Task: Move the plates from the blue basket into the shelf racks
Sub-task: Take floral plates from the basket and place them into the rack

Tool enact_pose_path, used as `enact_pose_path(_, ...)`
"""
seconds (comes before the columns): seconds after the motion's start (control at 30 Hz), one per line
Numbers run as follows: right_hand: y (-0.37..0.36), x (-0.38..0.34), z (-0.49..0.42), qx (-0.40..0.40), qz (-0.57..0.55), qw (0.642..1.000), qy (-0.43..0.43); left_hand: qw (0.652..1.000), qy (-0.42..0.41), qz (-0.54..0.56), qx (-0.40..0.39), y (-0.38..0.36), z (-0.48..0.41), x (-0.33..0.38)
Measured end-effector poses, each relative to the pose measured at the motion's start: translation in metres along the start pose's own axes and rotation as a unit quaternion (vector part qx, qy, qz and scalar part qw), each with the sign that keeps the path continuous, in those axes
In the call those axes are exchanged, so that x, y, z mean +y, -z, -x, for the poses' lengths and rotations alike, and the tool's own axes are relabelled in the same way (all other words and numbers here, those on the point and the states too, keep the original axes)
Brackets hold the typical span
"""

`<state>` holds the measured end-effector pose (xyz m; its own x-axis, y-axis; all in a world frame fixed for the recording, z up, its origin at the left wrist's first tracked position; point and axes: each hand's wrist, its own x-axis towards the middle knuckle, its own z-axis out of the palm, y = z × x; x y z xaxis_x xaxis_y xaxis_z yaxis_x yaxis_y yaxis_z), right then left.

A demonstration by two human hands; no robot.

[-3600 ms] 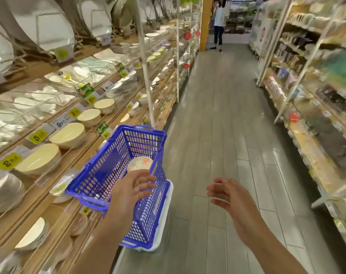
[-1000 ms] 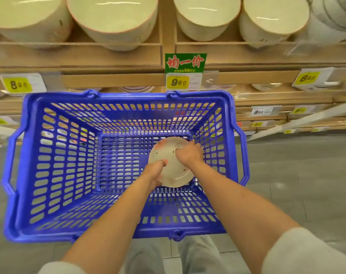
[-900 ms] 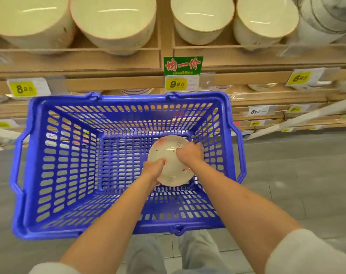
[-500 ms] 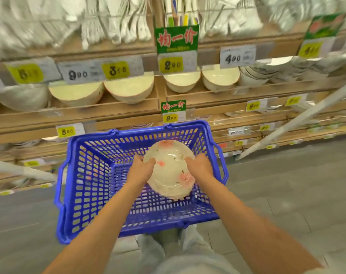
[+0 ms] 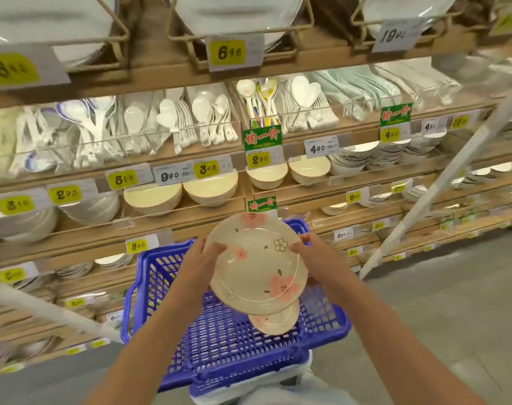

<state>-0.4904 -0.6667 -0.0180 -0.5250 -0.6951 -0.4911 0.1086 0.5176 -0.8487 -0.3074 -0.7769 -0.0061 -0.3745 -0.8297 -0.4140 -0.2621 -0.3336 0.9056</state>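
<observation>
I hold a stack of cream plates (image 5: 256,260) with pink blossom prints above the blue basket (image 5: 219,340). My left hand (image 5: 200,266) grips the stack's left rim and my right hand (image 5: 313,258) grips its right rim. The top plate tilts toward me; at least one more plate (image 5: 275,321) shows beneath its lower edge. The basket sits low in front of me, next to the shelving. Wire plate racks (image 5: 240,33) with large white plates stand on the top shelf.
Wooden shelves (image 5: 161,223) face me, carrying cream bowls (image 5: 152,197), white spoons (image 5: 190,121) in clear bins and stacked bowls (image 5: 374,156) at the right. Yellow price tags line each shelf edge. A white slanted post (image 5: 442,182) rises at the right over grey floor.
Both hands took the plates inside the basket and lifted them well above its rim. My view has tilted up, bringing the spoon shelf and top plate racks into sight.
</observation>
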Motion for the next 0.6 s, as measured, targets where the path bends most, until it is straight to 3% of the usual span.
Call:
enact_pose_path(0.13,-0.004,-0.026,0.007,-0.052,0.0,0.997,0.06,0.998,-0.026,0.03,0.05,0.011,0.026,0.022)
enact_pose_path(0.3,-0.013,-0.058,0.006,-0.177,0.0,0.975,0.13,0.985,-0.051,0.097,0.135,0.02,0.072,0.029)
enact_pose_path(0.6,-0.082,-0.083,0.02,-0.4,0.074,0.9,0.157,0.905,-0.028,0.208,0.37,0.044,0.148,-0.001)
